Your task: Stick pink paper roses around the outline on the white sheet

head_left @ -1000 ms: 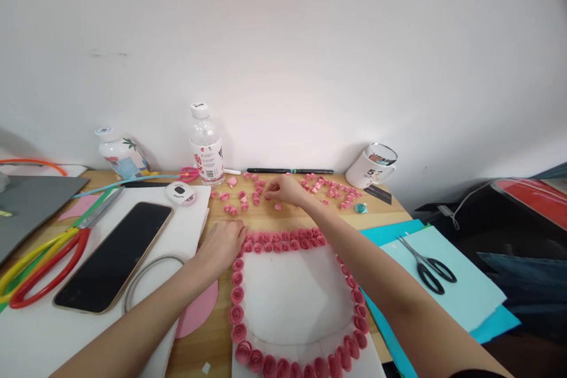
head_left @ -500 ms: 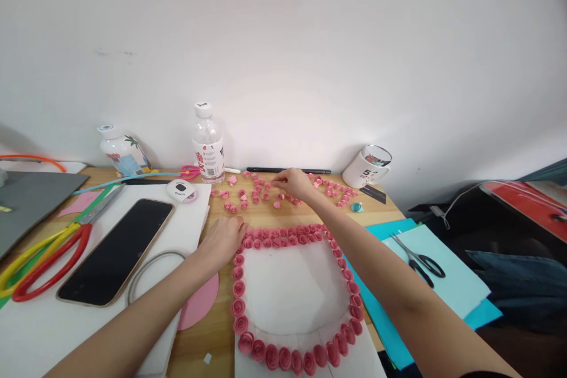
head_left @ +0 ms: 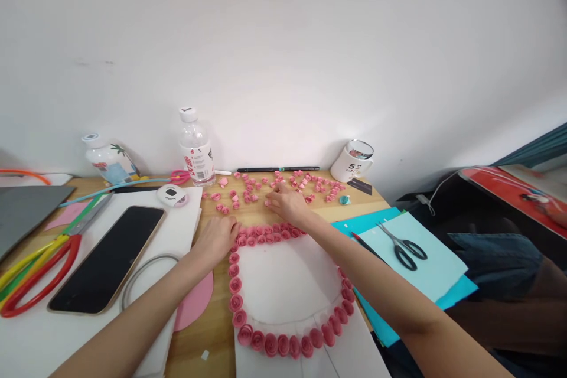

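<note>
Small pink paper roses form an outline [head_left: 270, 345] on a white sheet [head_left: 287, 277], two rows deep along its far edge. My left hand [head_left: 217, 240] rests at the outline's far left corner, fingers curled together; what they hold, if anything, is hidden. Beyond the outline my right hand [head_left: 290, 205] bends down among scattered smaller pink paper roses [head_left: 332, 192], its fingers drawn together. One loose pink rose [head_left: 267, 203] lies right by those fingertips; whether anything is pinched between them cannot be made out. My right forearm covers the outline's right side.
At the left lie a phone [head_left: 108, 260], red-and-yellow-handled scissors [head_left: 39, 271] and a correction tape [head_left: 172, 195]. A bottle [head_left: 198, 156] and a mug [head_left: 352, 162] stand by the wall. Black-handled scissors [head_left: 405, 248] rest on light blue paper [head_left: 425, 277] at the right.
My right hand has drawn back toward me from the far loose roses and lowered over the nearer ones. My left hand stays at the outline's corner. The whole view has shifted slightly.
</note>
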Available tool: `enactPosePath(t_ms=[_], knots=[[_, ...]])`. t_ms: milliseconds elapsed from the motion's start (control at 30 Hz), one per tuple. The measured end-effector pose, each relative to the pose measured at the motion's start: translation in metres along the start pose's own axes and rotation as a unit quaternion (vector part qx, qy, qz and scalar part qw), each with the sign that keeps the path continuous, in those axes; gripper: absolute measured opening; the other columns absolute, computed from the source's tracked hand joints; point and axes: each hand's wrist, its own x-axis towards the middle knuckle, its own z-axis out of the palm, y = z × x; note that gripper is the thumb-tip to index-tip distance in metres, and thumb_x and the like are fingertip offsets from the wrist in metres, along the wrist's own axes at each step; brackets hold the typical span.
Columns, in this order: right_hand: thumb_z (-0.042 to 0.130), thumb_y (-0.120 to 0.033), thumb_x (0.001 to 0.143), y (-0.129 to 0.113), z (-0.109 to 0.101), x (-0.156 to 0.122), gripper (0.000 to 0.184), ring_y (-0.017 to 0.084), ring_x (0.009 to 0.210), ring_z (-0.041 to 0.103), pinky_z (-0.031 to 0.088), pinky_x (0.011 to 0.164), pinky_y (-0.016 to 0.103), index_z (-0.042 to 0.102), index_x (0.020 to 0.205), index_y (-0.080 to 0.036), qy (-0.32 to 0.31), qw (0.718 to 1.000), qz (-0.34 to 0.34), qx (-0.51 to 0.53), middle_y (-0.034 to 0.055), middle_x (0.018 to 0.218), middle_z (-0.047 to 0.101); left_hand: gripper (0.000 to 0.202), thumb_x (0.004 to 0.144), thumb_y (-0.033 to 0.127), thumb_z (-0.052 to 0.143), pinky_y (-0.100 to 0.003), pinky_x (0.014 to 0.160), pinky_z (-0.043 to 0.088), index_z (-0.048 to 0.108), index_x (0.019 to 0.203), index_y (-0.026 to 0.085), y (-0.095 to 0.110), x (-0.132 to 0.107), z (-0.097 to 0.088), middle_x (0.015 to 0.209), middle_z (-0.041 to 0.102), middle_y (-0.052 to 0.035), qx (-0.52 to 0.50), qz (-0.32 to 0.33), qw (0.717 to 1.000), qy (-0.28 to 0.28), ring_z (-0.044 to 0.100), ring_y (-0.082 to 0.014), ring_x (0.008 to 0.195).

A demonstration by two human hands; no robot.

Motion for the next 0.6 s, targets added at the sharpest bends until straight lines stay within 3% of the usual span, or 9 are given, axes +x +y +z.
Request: enactPosePath(t_ms=[167,300,467,600], knots=[[0.053,-0.021,0.087,0.0,0.006,0.004,0.017,0.017,0.088,0.059,0.038,0.061,0.023,0.066,0.098,-0.018,0.001,1.0,-0.019,-0.001,0.0084,0.106,0.059,0.035,0.087,0.02,0.04,-0.027,0.054,0.024,0.043,0.053,0.018,-0.002,0.0,0.002,0.055,0.053,-0.0024,-0.01,-0.007,1.0,0.001,0.049,-0.0145,0.053],[0.051,-0.014,0.086,-0.003,-0.005,-0.007,0.017,0.017,0.085,0.059,0.041,0.065,0.024,0.063,0.097,-0.017,0.012,0.999,-0.033,0.015,0.007,0.094,0.063,0.034,0.087,0.02,0.039,-0.027,0.054,0.025,0.045,0.054,0.018,-0.003,-0.001,0.002,0.056,0.054,-0.002,-0.019,-0.006,1.0,0.007,0.048,-0.014,0.053],[0.049,-0.012,0.084,0.009,-0.029,-0.037,0.018,0.014,0.072,0.06,0.047,0.066,0.026,0.063,0.093,-0.017,0.097,0.98,-0.057,0.163,0.0074,0.09,0.061,0.033,0.086,0.02,0.039,-0.026,0.055,0.027,0.046,0.054,0.018,-0.003,0.0,0.0,0.056,0.054,-0.0019,-0.029,0.001,1.0,0.011,0.048,-0.0139,0.054],[0.054,-0.021,0.082,0.04,-0.037,-0.077,0.015,0.015,0.072,0.062,0.052,0.068,0.029,0.065,0.093,-0.019,0.135,0.966,-0.001,0.221,0.0081,0.093,0.062,0.033,0.087,0.021,0.039,-0.027,0.055,0.027,0.046,0.054,0.018,-0.004,0.001,0.001,0.057,0.055,-0.0025,-0.025,0.003,1.0,0.015,0.048,-0.0142,0.054]])
